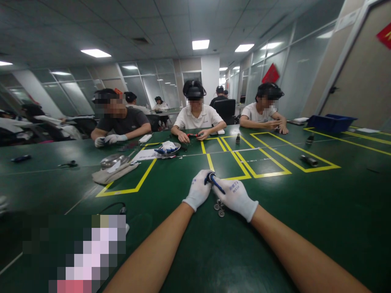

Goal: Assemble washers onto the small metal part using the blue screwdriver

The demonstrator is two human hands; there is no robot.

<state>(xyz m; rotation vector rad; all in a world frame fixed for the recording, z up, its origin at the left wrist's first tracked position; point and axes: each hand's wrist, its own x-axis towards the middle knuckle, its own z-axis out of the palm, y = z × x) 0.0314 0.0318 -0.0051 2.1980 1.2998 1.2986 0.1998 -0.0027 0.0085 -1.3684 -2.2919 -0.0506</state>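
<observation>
Both my hands wear white gloves and meet over the green table. My left hand is closed around a small dark part. My right hand is closed on a thin blue tool whose tip reaches that part. Several small round metal washers lie on the table just under my hands.
Yellow tape boxes mark the table ahead. A metal bowl on a cloth sits to the left, a plate with gloves beyond it. Three people work across the table. A blue bin stands far right. Small dark parts lie around.
</observation>
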